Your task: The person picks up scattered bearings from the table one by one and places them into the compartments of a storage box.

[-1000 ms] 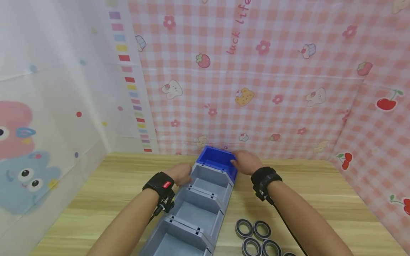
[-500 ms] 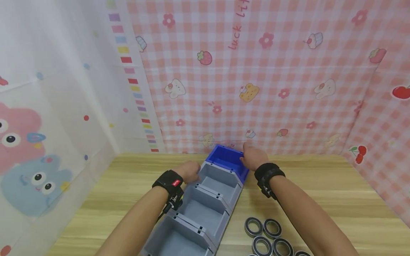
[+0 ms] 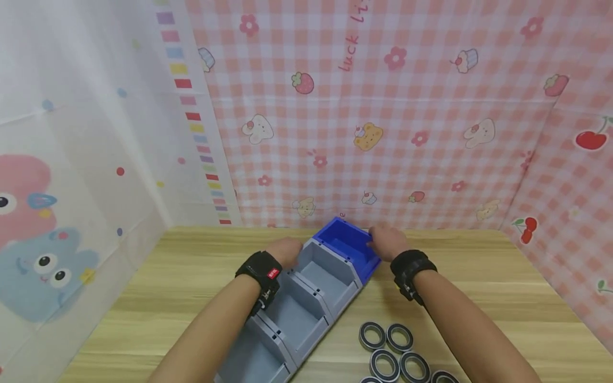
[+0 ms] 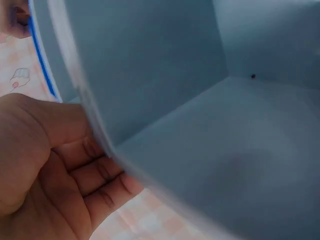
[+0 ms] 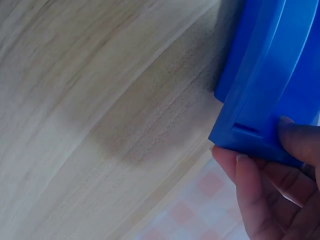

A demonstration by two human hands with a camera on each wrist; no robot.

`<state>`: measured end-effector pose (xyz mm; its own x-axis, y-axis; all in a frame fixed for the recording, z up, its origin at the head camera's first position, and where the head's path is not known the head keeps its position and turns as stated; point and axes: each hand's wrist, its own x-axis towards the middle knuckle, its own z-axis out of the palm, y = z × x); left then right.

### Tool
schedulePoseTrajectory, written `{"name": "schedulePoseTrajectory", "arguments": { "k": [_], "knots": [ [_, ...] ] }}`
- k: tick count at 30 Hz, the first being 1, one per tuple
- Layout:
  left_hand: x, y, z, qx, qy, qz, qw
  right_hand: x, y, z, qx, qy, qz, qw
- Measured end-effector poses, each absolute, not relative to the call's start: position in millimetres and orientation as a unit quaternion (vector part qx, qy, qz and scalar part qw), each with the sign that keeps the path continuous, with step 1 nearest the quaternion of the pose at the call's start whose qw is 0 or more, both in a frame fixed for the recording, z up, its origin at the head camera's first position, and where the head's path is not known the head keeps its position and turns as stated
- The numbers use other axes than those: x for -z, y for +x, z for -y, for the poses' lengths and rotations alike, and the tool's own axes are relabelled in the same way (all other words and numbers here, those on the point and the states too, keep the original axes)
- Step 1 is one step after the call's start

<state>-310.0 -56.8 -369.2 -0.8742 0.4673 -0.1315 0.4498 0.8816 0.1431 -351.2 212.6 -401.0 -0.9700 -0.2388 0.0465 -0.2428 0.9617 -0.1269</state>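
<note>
A row of joined storage bins runs diagonally across the table, several grey bins with a blue bin at the far end. My left hand grips the left side of the grey bin beside the blue one. In the left wrist view, thumb and curled fingers sit at that grey bin's edge. At the far right corner of the blue bin is my right hand. The right wrist view shows its thumb on the blue wall and its fingers curled under the edge.
Several black-and-silver ring bearings lie on the wooden table, right of the bin row and near my right forearm. A pink checked cloth hangs behind the table, and a white printed cloth hangs at the left.
The bin row has turned, its far blue end swinging right and its near end shifting left. Both hands have moved right with it, keeping hold. The head view has shifted slightly.
</note>
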Motion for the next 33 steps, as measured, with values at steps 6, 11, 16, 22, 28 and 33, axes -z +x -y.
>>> {"name": "schedulePoseTrajectory", "arguments": {
  "k": [6, 11, 16, 22, 28, 33],
  "knots": [
    [370.0, -311.5, 53.5, -0.029, 0.223, -0.973, 0.047, 403.1, -346.3, -217.4, -0.053, 0.131, 0.989, 0.034],
    [368.4, -310.6, 51.4, -0.025, 0.209, -0.977, 0.032, 403.0, -336.5, -221.6, -0.057, 0.146, 0.986, 0.050],
    [379.3, -311.8, 47.2, -0.027, 0.201, -0.979, 0.002, 405.8, -322.4, -225.5, -0.063, 0.153, 0.985, 0.058],
    [387.9, -314.5, 37.8, -0.014, 0.191, -0.980, -0.048, 407.5, -313.1, -229.0, -0.079, 0.153, 0.982, 0.072],
    [393.2, -315.3, 32.5, 0.002, 0.195, -0.978, -0.073, 409.9, -305.4, -235.6, -0.096, 0.154, 0.979, 0.095],
    [398.4, -315.0, 35.2, 0.004, 0.209, -0.973, -0.093, 411.5, -298.0, -233.5, -0.100, 0.143, 0.981, 0.089]
  ]
}}
